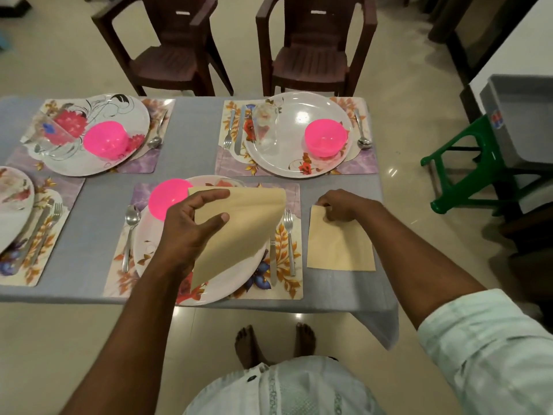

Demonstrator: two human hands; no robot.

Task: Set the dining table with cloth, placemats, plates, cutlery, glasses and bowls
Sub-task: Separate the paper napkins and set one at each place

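Left hand (191, 232) pinches a drooping beige napkin (239, 232) above the near-edge plate (227, 283); right hand (341, 206) presses a second napkin (339, 244) flat. The drooping sheet could snag the fork (289, 238).

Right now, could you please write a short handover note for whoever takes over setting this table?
Left hand holds a beige napkin above the near plate. Right hand pinches the top corner of a second napkin lying flat on the cloth, right of the near placemat.
Done: cloth, placemats, plates, cutlery and pink bowls at the places visible; glasses show on the two far plates.
Left: place the napkins.
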